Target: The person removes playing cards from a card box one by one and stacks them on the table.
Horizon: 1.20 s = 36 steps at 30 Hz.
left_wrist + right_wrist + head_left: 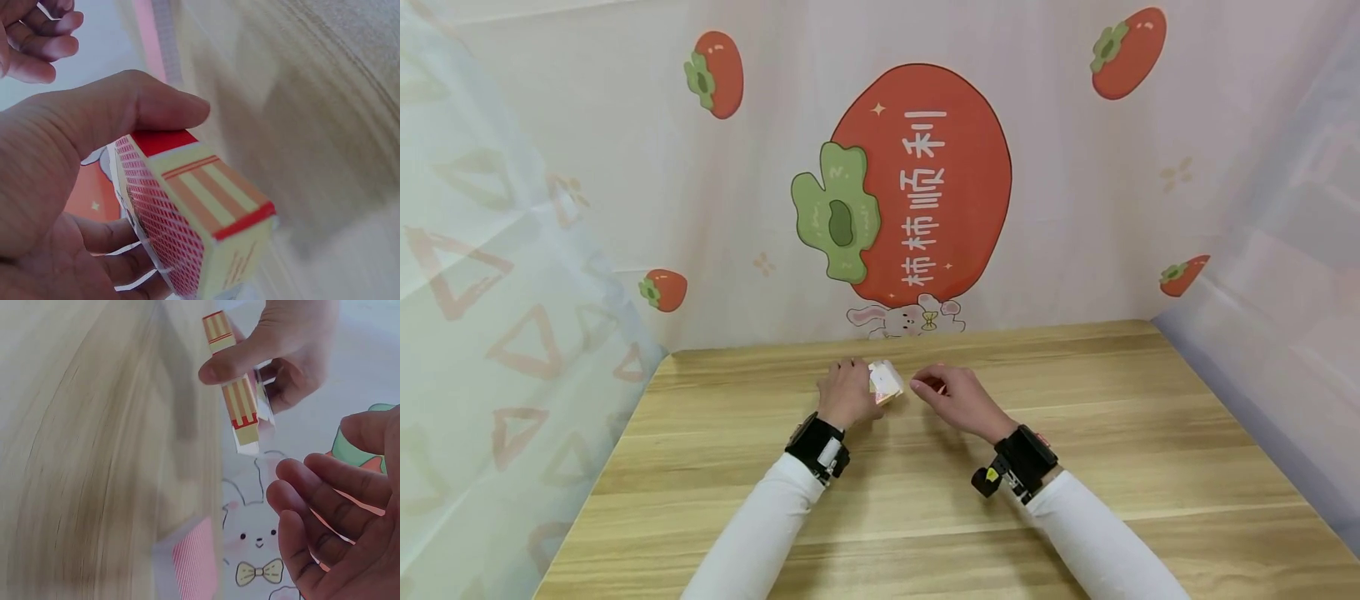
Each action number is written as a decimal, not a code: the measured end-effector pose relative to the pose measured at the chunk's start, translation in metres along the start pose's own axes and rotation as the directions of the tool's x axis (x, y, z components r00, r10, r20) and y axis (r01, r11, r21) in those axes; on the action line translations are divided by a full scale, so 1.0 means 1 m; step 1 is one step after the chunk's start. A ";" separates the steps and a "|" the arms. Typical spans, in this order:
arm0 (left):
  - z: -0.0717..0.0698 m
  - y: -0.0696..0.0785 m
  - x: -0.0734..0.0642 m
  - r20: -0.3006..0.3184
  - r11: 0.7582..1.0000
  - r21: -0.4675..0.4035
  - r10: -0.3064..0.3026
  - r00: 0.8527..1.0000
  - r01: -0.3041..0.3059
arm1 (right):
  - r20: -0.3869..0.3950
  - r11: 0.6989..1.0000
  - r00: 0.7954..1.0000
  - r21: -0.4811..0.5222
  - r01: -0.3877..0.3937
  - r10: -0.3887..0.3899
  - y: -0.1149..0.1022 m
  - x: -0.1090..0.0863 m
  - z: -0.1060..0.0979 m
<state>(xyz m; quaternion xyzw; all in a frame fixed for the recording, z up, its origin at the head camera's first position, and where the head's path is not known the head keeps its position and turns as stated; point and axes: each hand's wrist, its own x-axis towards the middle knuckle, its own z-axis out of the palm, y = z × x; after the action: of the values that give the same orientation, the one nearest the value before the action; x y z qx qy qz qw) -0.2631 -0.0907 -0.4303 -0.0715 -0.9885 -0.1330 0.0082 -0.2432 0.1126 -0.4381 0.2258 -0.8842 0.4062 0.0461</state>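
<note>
One small box [215,197], striped orange and cream on its narrow side, is gripped between the thumb and fingers of the left hand [848,393], near the far edge of the wooden tabletop [925,525]. The right hand [961,403] is just beside the box, its fingers loosely bent and unoccupied; a pink-striped piece [195,561] shows near that hand.

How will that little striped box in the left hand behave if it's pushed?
The striped box has crisp, folded-looking edges, suggesting card: fairly stiff, but it might dent if squeezed. Its flat faces suggest it would slide rather than roll.
</note>
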 end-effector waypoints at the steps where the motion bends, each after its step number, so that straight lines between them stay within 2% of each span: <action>1: -0.001 0.000 -0.001 0.001 1.000 0.000 0.015 1.000 -0.015 | 0.006 1.000 1.000 0.015 -0.005 0.005 -0.001 0.000 0.000; 6: -0.007 0.002 -0.004 0.017 0.997 -0.004 0.071 0.997 -0.071 | 0.019 0.994 1.000 0.104 -0.022 0.020 -0.009 0.003 -0.001; 14: -0.013 0.004 -0.006 0.013 0.989 0.051 0.140 0.990 -0.141 | 0.018 0.977 0.999 0.211 -0.029 0.026 -0.014 0.009 0.003; 19: -0.011 0.004 -0.005 0.004 0.985 0.040 0.167 0.986 -0.167 | 0.006 0.987 1.000 0.162 -0.007 0.006 -0.013 0.011 0.008; 27: -0.011 0.004 -0.004 -0.011 0.971 0.022 0.240 0.971 -0.240 | -0.032 0.996 0.999 0.081 -0.038 0.041 -0.010 0.014 0.012; 31: -0.010 0.008 -0.005 -0.021 0.959 0.024 0.283 0.959 -0.282 | -0.020 0.992 0.996 0.102 -0.079 0.082 -0.008 0.016 0.011; 36: -0.011 0.012 -0.007 -0.032 0.949 0.032 0.314 0.949 -0.313 | 0.036 0.972 0.983 0.147 -0.182 0.179 -0.006 0.018 0.008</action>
<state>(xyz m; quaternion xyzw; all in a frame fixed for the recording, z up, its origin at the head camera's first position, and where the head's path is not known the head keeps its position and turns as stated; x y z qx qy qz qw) -0.2546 -0.0837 -0.4167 -0.2248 -0.9660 -0.1182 0.0483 -0.2560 0.0967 -0.4349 0.1518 -0.8685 0.4715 -0.0182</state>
